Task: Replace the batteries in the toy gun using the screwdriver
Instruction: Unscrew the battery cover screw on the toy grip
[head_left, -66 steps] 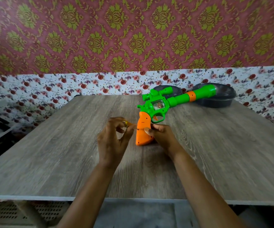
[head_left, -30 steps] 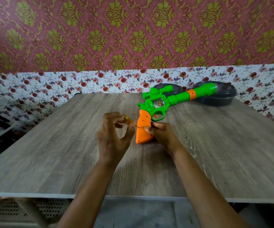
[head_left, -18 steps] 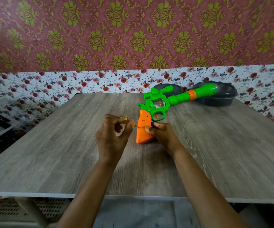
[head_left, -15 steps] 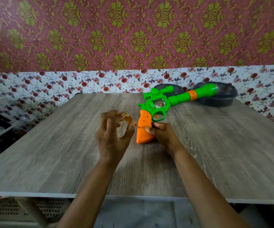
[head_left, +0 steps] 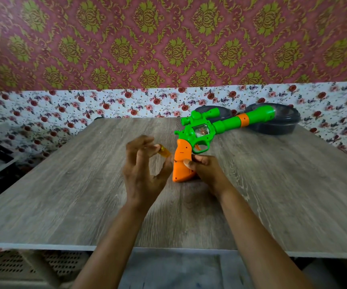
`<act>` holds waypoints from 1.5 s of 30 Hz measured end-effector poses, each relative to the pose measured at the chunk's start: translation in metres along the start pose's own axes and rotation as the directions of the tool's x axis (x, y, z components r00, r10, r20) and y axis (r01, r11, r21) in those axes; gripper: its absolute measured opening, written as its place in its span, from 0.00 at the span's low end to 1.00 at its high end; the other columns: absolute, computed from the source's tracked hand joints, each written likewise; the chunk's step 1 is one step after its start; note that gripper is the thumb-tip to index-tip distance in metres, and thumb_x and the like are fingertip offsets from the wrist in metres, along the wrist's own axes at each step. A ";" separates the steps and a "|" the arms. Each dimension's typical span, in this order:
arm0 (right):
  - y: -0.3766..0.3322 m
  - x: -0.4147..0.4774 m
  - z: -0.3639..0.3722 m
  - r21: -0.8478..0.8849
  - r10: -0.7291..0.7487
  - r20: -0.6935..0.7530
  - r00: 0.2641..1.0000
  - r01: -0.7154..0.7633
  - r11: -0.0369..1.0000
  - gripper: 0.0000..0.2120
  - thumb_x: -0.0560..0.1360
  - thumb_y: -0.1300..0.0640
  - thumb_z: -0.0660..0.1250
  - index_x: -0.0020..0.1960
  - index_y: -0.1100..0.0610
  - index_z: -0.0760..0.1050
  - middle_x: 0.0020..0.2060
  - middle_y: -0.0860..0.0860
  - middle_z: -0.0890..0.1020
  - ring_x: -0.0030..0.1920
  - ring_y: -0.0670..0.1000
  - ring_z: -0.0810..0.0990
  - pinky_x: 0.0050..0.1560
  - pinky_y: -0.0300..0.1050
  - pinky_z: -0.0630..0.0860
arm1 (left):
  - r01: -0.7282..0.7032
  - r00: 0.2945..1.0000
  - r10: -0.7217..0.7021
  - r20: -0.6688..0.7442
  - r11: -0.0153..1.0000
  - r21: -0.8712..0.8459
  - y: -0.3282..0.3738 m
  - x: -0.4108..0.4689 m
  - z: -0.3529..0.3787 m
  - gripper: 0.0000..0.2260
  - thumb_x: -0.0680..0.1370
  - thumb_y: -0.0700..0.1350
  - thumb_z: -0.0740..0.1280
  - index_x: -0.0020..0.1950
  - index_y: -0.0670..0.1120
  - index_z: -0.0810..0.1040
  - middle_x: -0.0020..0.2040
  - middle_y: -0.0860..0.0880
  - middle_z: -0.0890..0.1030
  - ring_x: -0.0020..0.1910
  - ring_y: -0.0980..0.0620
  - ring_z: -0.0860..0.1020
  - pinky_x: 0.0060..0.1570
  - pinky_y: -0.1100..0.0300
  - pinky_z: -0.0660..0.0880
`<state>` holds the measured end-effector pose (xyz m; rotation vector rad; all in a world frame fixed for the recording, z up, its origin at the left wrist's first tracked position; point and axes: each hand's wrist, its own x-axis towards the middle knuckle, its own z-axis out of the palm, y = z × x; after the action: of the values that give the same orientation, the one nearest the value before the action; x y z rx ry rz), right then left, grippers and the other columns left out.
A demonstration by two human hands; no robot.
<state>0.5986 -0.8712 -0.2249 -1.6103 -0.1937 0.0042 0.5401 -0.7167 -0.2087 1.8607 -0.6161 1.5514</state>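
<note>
A view from a person's head looks down at a grey wood-grain tabletop [head_left: 81, 184] against a wall papered in maroon and gold above a white floral band; a green and orange toy gun [head_left: 201, 132] lies on its side near the middle of the tabletop, its orange grip pointing toward the person and its green barrel running away to the right; the right hand [head_left: 207, 172] grips the lower part of the orange grip, thumb on the upper face and fingers curled round the far edge; the left hand [head_left: 145, 170] is raised just left of the grip, its fingers loosely curled, pinching a small screwdriver [head_left: 164, 152] with a clear amber handle between fingertips and thumb; the tool points at the left side of the grip, and its tip is too small to make out; 2 dark round containers [head_left: 272, 124] sit at the far edge, behind the barrel.
</note>
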 end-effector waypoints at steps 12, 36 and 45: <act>0.002 0.001 0.000 -0.016 -0.007 0.006 1.000 0.007 1.000 0.14 0.74 0.65 0.65 0.60 0.63 0.76 0.50 0.56 0.81 0.51 0.49 0.77 0.52 0.41 0.75 | 0.049 0.999 -0.049 0.003 0.999 -0.012 -0.001 -0.003 0.000 0.13 0.72 0.43 0.72 0.49 0.45 0.68 0.45 0.51 0.72 0.35 0.57 0.71 0.32 0.64 0.70; -0.003 -0.001 0.002 -0.205 -0.207 -0.115 0.972 0.181 0.962 0.13 0.72 0.67 0.67 0.55 0.58 0.78 0.51 0.59 0.82 0.44 0.45 0.81 0.52 0.48 0.77 | 0.598 0.679 -0.733 -0.049 0.591 -0.542 -0.006 0.005 0.004 0.03 0.83 0.45 0.55 0.50 0.49 0.67 0.40 0.49 0.76 0.31 0.51 0.75 0.27 0.63 0.73; -0.011 -0.007 0.020 -0.755 -0.558 -0.109 0.823 0.296 0.584 0.19 0.67 0.55 0.67 0.56 0.60 0.79 0.41 0.62 0.84 0.41 0.64 0.82 0.41 0.53 0.79 | 0.855 -0.182 -0.760 0.625 -0.435 -0.280 -0.029 0.005 0.044 0.17 0.82 0.45 0.54 0.37 0.40 0.72 0.25 0.46 0.77 0.29 0.50 0.74 0.32 0.60 0.72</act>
<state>0.5882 -0.8522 -0.2157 -2.2726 -0.3518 -0.8386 0.5915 -0.7287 -0.2131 1.0004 0.3856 -0.1315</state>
